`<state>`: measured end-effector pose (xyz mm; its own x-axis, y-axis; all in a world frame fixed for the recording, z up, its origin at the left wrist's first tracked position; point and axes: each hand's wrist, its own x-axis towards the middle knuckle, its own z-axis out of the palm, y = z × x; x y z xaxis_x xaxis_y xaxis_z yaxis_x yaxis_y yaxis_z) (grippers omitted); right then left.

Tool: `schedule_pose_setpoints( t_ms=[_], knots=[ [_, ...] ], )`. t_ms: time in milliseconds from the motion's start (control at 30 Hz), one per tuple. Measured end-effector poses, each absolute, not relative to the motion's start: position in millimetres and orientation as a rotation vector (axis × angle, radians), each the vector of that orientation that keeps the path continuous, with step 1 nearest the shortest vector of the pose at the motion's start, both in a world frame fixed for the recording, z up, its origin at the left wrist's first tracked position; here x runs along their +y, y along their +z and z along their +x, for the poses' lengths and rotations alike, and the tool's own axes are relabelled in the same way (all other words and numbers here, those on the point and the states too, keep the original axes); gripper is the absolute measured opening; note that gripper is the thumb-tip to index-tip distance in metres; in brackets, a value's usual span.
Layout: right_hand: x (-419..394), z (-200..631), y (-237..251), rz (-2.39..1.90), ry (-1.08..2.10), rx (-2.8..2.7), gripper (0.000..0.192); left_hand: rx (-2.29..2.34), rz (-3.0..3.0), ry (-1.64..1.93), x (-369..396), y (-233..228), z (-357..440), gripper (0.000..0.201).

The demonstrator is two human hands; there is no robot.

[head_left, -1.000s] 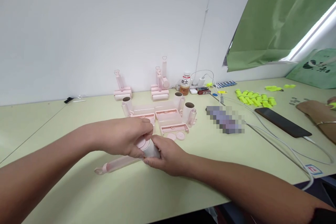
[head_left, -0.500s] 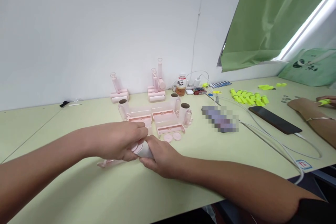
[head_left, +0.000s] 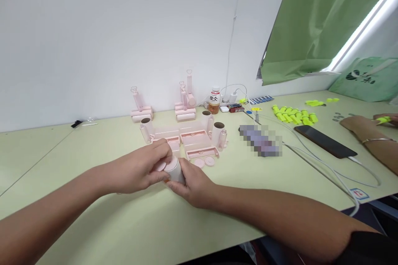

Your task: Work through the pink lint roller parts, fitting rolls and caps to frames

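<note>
You get bright, even light; a glaring light strip (head_left: 363, 29) at upper right, soft shadows, wide-angle stretching at the edges.

Left hand (head_left: 141, 169), right hand (head_left: 192, 182) gripping white roll (head_left: 174, 169) (pink cap), green table (head_left: 93, 223)

The left hand (head_left: 141, 169) and right hand (head_left: 192, 182) cover most of the roller (head_left: 173, 168); its handle is hidden. A pixelated patch (head_left: 261, 140) masks something on the table (head_left: 124, 223) (unreadable). A co-worker's arm (head_left: 373, 140) is cut off by the right edge. The bottle (head_left: 213, 100) label is too small to read.
</note>
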<state>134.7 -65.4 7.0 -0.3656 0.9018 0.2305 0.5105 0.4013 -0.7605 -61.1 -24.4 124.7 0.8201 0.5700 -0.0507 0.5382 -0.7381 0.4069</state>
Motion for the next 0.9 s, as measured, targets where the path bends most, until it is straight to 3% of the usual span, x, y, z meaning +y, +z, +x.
schedule_pose_setpoints(
  t_ms=[200,400,733,900],
  knots=[
    [-65.4,132.3,1.2,-1.120,0.811,-1.920,0.035,0.804,2.566,0.212,-25.3,106.6,-66.1,0.010],
    [-65.2,132.0,-1.0,-1.070,0.833,-1.915,0.032,0.764,2.594,0.438,-20.2,91.5,-67.2,0.030],
    [-66.2,133.9,-0.3,-1.048,0.855,-1.903,0.039,0.747,2.545,0.775,-32.2,72.0,-66.5,0.016],
    [-65.5,136.0,-1.2,-0.987,0.931,-1.895,0.042,0.852,2.531,0.727,-36.8,68.8,-69.9,0.037]
  ],
)
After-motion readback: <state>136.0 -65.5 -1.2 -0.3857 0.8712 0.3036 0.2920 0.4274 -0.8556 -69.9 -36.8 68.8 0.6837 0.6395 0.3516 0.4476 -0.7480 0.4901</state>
